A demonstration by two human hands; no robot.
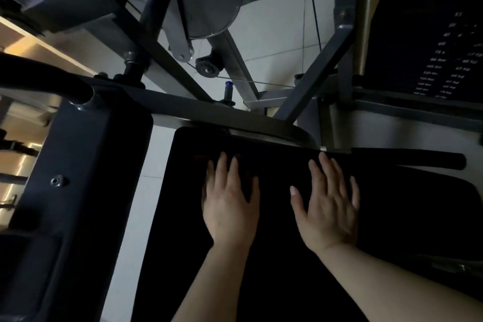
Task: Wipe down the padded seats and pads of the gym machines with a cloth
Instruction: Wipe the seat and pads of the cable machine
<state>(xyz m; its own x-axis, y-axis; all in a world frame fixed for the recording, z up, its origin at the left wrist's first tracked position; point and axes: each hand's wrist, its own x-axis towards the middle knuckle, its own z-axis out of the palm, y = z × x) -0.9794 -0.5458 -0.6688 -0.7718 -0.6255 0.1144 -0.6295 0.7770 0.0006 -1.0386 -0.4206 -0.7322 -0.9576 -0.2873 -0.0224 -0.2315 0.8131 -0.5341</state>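
Nearest, the left hand [230,206] and right hand [328,206] are laid flat, fingers spread, on the black padded seat [282,269]; whether a dark cloth lies beneath cannot be told. Beyond, a grey machine frame [167,55] and weight stack [431,42] are seen.

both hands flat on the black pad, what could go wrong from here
1. No cloth can be made out: the left hand and right hand lie flat on the black pad, and the scene is dark, so the pad may just get smeared.
2. The thin cable and small pulley sit just beyond the pad's top edge; fingers sweeping that way might snag.
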